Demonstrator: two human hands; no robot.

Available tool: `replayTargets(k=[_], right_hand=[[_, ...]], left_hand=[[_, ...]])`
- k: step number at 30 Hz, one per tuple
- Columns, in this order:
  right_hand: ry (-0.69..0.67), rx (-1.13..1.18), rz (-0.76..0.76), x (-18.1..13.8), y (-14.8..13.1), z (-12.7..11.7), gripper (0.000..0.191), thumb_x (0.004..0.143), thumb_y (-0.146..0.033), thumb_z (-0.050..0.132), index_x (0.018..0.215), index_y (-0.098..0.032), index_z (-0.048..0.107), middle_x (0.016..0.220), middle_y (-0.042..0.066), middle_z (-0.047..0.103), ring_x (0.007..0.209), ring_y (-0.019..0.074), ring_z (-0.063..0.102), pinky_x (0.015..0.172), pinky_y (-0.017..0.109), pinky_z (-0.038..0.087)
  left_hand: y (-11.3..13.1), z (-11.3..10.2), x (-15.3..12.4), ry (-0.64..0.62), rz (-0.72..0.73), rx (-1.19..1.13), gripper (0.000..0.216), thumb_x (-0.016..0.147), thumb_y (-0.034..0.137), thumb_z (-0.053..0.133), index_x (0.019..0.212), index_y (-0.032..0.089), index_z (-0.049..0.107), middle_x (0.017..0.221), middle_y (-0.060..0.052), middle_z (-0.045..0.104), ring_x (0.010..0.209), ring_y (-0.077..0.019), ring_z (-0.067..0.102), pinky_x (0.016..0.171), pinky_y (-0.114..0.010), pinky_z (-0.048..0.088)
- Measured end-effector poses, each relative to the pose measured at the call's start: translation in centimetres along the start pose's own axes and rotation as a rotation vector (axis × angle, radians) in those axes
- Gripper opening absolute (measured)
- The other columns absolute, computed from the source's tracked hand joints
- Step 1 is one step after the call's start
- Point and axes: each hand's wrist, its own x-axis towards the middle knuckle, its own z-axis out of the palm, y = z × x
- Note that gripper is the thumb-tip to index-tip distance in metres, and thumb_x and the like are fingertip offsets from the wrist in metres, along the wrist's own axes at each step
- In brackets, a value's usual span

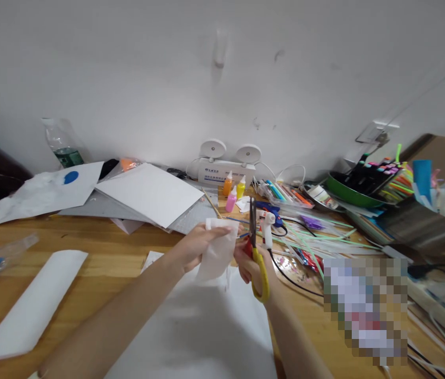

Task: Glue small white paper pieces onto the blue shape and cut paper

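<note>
My left hand point(194, 246) pinches a small piece of white paper point(219, 251) and holds it up above the wooden table point(99, 247). Right beside it, my right hand point(250, 266) grips a pair of scissors point(257, 251) with yellow and red handles, blades pointing up and away, close to the paper's right edge. A large white sheet point(202, 326) lies on the table under both forearms.
A white glue gun point(266, 225) and small paint bottles point(233, 192) lie just behind the hands. Stacked white boards point(147, 195), a water bottle point(62, 142) and a folded white strip point(32, 305) are at left. Straws, markers and a green pan point(348, 192) crowd the right.
</note>
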Motion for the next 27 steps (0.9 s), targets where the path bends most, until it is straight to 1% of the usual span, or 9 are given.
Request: replayTargets(k=[2,5,8,12,16,19,22,24,27], right_hand=[[0.027,-0.008,0.011,-0.2,0.2,0.2,0.028,0.066,-0.039,0.062,0.06,-0.016,0.046,0.036,-0.011,0.032,0.024,0.0013,0.026,0.025,0.015,0.02],[0.128,0.088,-0.009,0.1,0.2,0.0,0.027,0.065,-0.038,0.062,0.064,-0.017,0.044,0.035,-0.013,0.032,0.024,0.0016,0.025,0.026,0.014,0.02],[0.259,0.195,-0.054,0.7,-0.3,-0.5,0.025,0.064,-0.036,0.062,0.067,-0.018,0.044,0.031,-0.014,0.031,0.022,0.0022,0.023,0.025,0.015,0.021],[0.434,0.29,-0.093,1.3,-1.6,-1.2,0.023,0.061,-0.031,0.06,0.064,-0.019,0.041,0.032,-0.014,0.031,0.022,0.0029,0.024,0.023,0.015,0.021],[0.508,0.278,-0.099,1.0,-2.6,-1.5,0.022,0.062,-0.03,0.059,0.061,-0.019,0.04,0.033,-0.012,0.033,0.025,0.0034,0.028,0.025,0.015,0.021],[0.501,0.264,-0.083,1.1,-2.4,-1.6,0.022,0.062,-0.031,0.059,0.061,-0.019,0.04,0.035,-0.012,0.033,0.027,0.0029,0.029,0.027,0.015,0.023],[0.402,0.316,-0.012,1.8,-1.6,-1.9,0.027,0.061,-0.036,0.06,0.058,-0.019,0.038,0.037,-0.012,0.03,0.026,0.0023,0.026,0.027,0.016,0.022],[0.303,0.347,0.057,2.2,-1.0,-2.0,0.03,0.06,-0.042,0.059,0.059,-0.019,0.04,0.037,-0.012,0.029,0.026,0.0019,0.024,0.026,0.016,0.021],[0.195,0.316,0.118,2.4,-0.2,-1.7,0.033,0.059,-0.046,0.06,0.068,-0.018,0.046,0.039,-0.012,0.033,0.026,0.0024,0.026,0.027,0.016,0.022]], left_hand=[[-0.4,0.1,0.1,-0.01,-0.017,0.012,0.035,0.063,0.027,0.066,0.093,0.009,0.064,0.079,-0.01,0.067,0.068,-0.0173,0.061,0.065,-0.026,0.045],[-0.7,0.3,0.0,-0.014,-0.041,0.072,0.033,0.064,0.034,0.064,0.086,0.009,0.064,0.072,-0.008,0.066,0.062,-0.0155,0.059,0.059,-0.024,0.043],[-1.0,0.5,-0.1,-0.085,-0.099,0.134,0.035,0.066,0.039,0.06,0.083,0.008,0.065,0.066,-0.007,0.063,0.059,-0.014,0.056,0.056,-0.023,0.042],[-1.8,1.0,-0.1,-0.188,-0.093,0.173,0.032,0.065,0.031,0.064,0.089,0.011,0.065,0.078,-0.006,0.064,0.07,-0.0129,0.056,0.064,-0.022,0.041],[-3.0,1.7,-0.3,-0.256,-0.047,0.237,0.038,0.061,0.03,0.067,0.095,0.013,0.064,0.085,-0.006,0.065,0.075,-0.0154,0.057,0.069,-0.025,0.042],[-3.7,2.2,-0.3,-0.094,-0.016,0.262,0.035,0.063,0.035,0.065,0.09,0.012,0.065,0.084,-0.007,0.065,0.075,-0.0171,0.057,0.068,-0.026,0.042],[-4.0,2.4,-0.1,0.101,0.043,0.142,0.032,0.065,0.036,0.064,0.088,0.013,0.064,0.084,-0.009,0.066,0.075,-0.0179,0.059,0.067,-0.027,0.044],[-3.8,2.5,0.0,0.106,0.103,0.008,0.032,0.066,0.033,0.063,0.091,0.012,0.062,0.087,-0.01,0.066,0.079,-0.0185,0.06,0.072,-0.029,0.045],[-3.0,2.6,0.0,0.02,0.258,-0.174,0.03,0.072,0.032,0.058,0.094,0.011,0.06,0.096,-0.011,0.064,0.09,-0.0193,0.058,0.079,-0.029,0.043]])
